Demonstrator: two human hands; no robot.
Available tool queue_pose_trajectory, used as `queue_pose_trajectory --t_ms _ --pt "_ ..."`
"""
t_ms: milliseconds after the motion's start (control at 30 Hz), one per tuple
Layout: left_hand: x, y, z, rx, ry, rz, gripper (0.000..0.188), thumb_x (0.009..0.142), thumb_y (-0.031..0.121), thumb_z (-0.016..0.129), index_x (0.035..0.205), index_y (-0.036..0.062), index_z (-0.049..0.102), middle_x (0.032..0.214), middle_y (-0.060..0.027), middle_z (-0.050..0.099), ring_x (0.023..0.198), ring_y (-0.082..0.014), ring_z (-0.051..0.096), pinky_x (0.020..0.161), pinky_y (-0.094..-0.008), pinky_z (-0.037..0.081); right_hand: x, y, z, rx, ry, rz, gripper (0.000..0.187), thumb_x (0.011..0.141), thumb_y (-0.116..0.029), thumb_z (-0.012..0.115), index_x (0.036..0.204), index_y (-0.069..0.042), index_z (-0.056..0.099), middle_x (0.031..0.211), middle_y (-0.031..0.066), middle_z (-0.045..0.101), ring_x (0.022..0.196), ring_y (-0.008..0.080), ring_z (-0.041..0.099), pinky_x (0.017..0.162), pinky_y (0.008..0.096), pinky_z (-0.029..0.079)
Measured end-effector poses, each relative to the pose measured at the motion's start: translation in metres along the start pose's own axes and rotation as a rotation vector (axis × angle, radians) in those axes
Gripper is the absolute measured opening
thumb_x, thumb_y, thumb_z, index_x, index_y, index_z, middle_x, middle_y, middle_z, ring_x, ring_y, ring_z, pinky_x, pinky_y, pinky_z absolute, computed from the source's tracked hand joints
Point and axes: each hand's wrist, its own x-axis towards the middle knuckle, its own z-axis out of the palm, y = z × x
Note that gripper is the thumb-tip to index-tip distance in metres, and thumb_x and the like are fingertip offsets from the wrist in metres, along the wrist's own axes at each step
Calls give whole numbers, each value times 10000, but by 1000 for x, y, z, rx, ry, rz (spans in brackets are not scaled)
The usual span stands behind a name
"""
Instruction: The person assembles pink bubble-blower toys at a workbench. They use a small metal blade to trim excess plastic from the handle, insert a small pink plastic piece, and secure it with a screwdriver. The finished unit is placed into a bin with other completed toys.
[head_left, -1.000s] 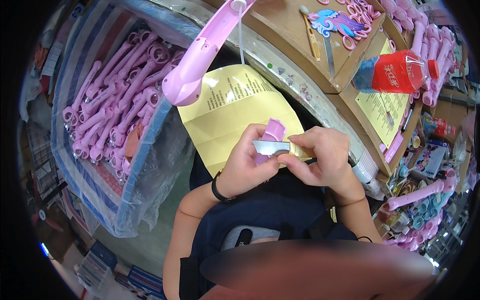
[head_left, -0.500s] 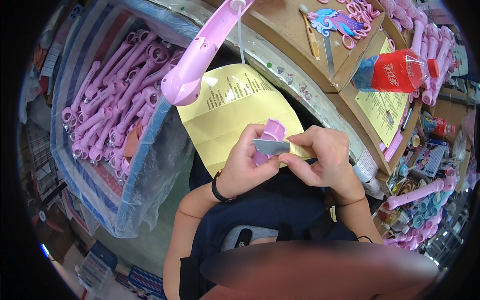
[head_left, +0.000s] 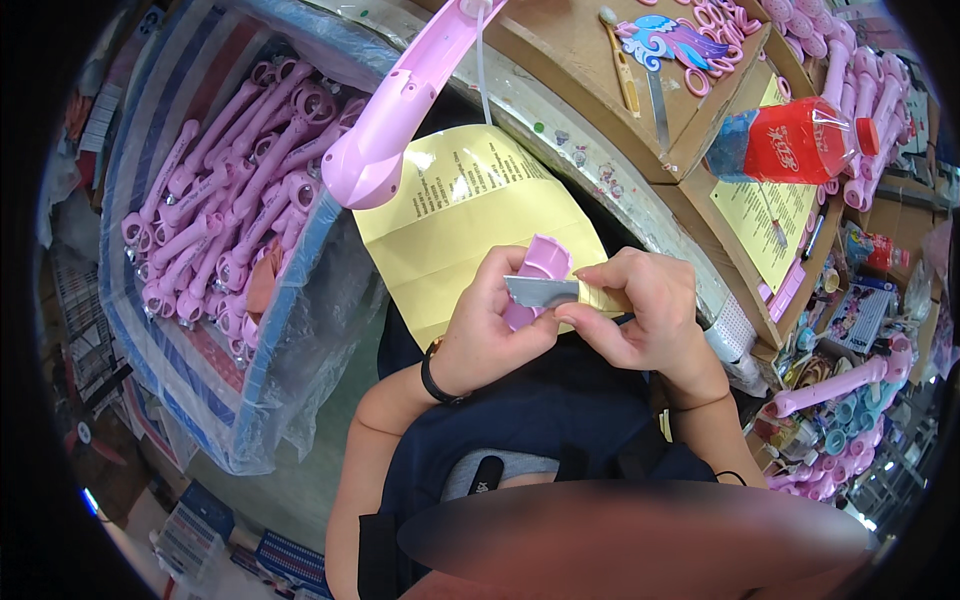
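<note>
My left hand [head_left: 488, 325] is closed around a small pink plastic part [head_left: 546, 257], curved like an open shell. A flat grey blade [head_left: 540, 292] with a yellow end lies across the part. My right hand [head_left: 648, 312] pinches that yellow end between thumb and fingers. The blade's far tip reaches toward my left fingers, and both hands are close together. Beneath them a creased yellow printed sheet [head_left: 410, 245] spreads over my lap. The lower side of the pink part is hidden by my left fingers.
A striped bag [head_left: 225, 400] full of pink wand-like handles [head_left: 240, 185] stands at the left. A large pink plastic arm [head_left: 385, 135] hangs ahead. At the right, a cardboard tray [head_left: 570, 70] holds scissors, a brush and a red-labelled bottle [head_left: 790, 140].
Both hands keep almost the same pose. The blade and the pink part have barely shifted.
</note>
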Motion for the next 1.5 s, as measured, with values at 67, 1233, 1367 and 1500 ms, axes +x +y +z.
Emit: queue_pose_trajectory --t_ms 67,1233,1367,1500 --pt "0 2 1 -14 -4 5 412 822 -7 626 1159 9 389 1062 -69 535 1002 -107 553 854 -256 463 -1 1 2 -11 17 2 319 677 -269 802 769 -53 585 580 31 533 463 183 545 425 276 412" --pt "2 2 -3 -81 -45 -83 426 812 11 617 1169 18 387 1060 -60 518 982 -101 541 848 -258 453 -5 3 7 12 78 -34 312 674 -272 807 784 -56 610 585 24 533 452 173 528 419 270 397" --pt "2 2 -3 -89 -46 -89 431 813 15 620 1173 16 383 1065 -62 516 988 -104 543 851 -259 454 -5 3 7 14 82 -31 309 676 -271 805 783 -57 610 586 24 535 453 175 531 419 271 397" --pt "2 2 -3 -86 -45 -91 432 813 12 620 1172 14 381 1065 -63 517 988 -102 544 851 -258 455 -5 3 6 4 64 -30 311 679 -271 802 784 -56 603 584 23 532 452 174 532 419 269 399"
